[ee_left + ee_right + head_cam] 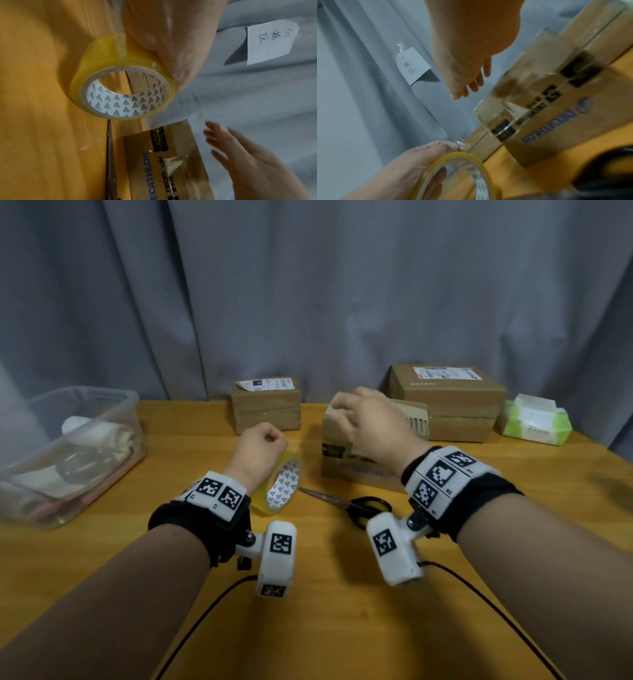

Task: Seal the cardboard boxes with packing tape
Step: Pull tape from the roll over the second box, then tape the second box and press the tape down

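My left hand (265, 441) grips a roll of clear yellowish packing tape (280, 485) by its rim, held on edge just above the wooden table (308, 628). The left wrist view shows the roll (123, 93) with its triangle-printed core. Right of it stands a brown cardboard box (352, 465) with blue lettering and old tape on its front (164, 162). My right hand (363, 419) hovers over this box's top, fingers loosely spread and holding nothing (467, 75). Whether it touches the box is unclear.
Black-handled scissors (356, 505) lie on the table in front of the box. Two more labelled boxes stand at the back (265, 405) (448, 402). A clear plastic bin (68, 453) sits at the left, a tissue pack (534, 422) at the far right. A grey curtain hangs behind.
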Demonstrator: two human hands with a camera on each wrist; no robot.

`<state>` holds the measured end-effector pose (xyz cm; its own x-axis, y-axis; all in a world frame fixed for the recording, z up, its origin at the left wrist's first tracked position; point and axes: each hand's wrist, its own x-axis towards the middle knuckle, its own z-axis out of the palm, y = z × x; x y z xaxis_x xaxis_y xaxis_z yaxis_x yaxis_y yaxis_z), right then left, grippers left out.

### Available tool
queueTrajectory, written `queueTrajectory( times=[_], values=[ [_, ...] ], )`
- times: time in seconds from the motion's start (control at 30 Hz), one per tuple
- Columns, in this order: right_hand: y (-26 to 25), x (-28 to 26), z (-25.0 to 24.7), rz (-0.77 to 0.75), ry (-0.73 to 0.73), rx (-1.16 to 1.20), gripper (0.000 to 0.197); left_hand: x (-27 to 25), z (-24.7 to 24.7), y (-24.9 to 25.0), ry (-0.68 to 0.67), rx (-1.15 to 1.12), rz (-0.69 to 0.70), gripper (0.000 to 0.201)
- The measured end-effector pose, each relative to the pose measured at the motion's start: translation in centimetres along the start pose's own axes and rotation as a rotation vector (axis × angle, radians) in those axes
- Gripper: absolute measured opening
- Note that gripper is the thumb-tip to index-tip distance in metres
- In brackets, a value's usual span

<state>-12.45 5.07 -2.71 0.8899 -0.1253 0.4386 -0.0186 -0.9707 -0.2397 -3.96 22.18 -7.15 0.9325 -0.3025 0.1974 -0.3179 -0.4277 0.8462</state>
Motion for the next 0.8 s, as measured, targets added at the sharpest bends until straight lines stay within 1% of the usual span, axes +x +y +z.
queueTrajectory(
  times=[0.03, 0.07, 0.1, 0.13, 0.2, 0.3, 0.33, 0.37, 0.43, 0.5, 0.57, 0.6, 0.63, 0.67, 0.73, 0.77, 0.8],
  values=[
    [-0.3, 1.2, 0.3, -0.007, -0.065, -0.069, 0.046, 0.4, 0.1, -0.1, -0.006, 0.008, 0.009, 0.009],
    [-0.5, 2.2, 0.9, 0.02, -0.163, -0.13, 0.053, 0.8, 0.2, -0.2, -0.014, 0.015, 0.013, 0.009],
    [-0.6, 2.9, 1.7, 0.066, -0.258, -0.185, 0.058, 1.0, 0.3, -0.3, -0.025, 0.018, 0.012, 0.01],
    [-0.6, 3.4, 2.5, 0.111, -0.321, -0.238, 0.061, 1.3, 0.4, -0.3, -0.039, 0.019, 0.011, 0.011],
    [-0.2, 3.9, 4.0, 0.147, -0.343, -0.335, 0.07, 1.8, 0.6, -0.5, -0.059, 0.022, 0.017, 0.011],
    [0.2, 3.7, 4.6, 0.089, -0.296, -0.405, 0.089, 2.1, 0.9, -0.4, -0.07, 0.019, 0.008, 0.01],
    [0.3, 3.7, 4.5, 0.079, -0.286, -0.395, 0.09, 2.3, 1.1, -0.3, -0.077, 0.016, 0.003, 0.011],
    [0.3, 3.8, 4.4, 0.085, -0.282, -0.364, 0.088, 2.4, 1.2, -0.2, -0.084, 0.011, -0.001, 0.012],
    [0.4, 4.2, 4.2, 0.111, -0.288, -0.294, 0.073, 2.4, 1.1, 0.1, -0.096, -0.004, -0.009, 0.012],
    [0.5, 4.5, 4.3, 0.121, -0.308, -0.289, 0.06, 2.2, 0.9, 0.0, -0.102, -0.029, -0.011, 0.014],
    [0.4, 4.3, 4.1, 0.104, -0.322, -0.329, 0.055, 1.6, 0.4, -0.3, -0.106, -0.085, 0.002, 0.012],
    [0.4, 4.1, 3.8, 0.095, -0.312, -0.289, 0.054, 1.2, 0.2, -0.5, -0.109, -0.121, 0.014, 0.008],
    [0.3, 3.7, 3.5, 0.081, -0.274, -0.201, 0.055, 1.0, -0.1, -0.7, -0.116, -0.146, 0.031, 0.004],
    [0.0, 3.2, 3.1, 0.052, -0.196, -0.076, 0.056, 0.8, -0.3, -0.8, -0.129, -0.155, 0.049, 0.005],
    [-1.5, 1.7, 2.8, -0.037, -0.006, 0.175, 0.048, 0.7, -0.6, -1.3, -0.161, -0.16, 0.083, 0.009],
    [-2.2, 1.1, 3.1, -0.037, 0.006, 0.274, 0.047, 0.6, -0.6, -1.5, -0.166, -0.159, 0.103, 0.009],
    [-3.0, 0.6, 3.5, -0.007, -0.048, 0.341, 0.048, 0.5, -0.7, -1.6, -0.168, -0.158, 0.125, 0.008]
  ],
)
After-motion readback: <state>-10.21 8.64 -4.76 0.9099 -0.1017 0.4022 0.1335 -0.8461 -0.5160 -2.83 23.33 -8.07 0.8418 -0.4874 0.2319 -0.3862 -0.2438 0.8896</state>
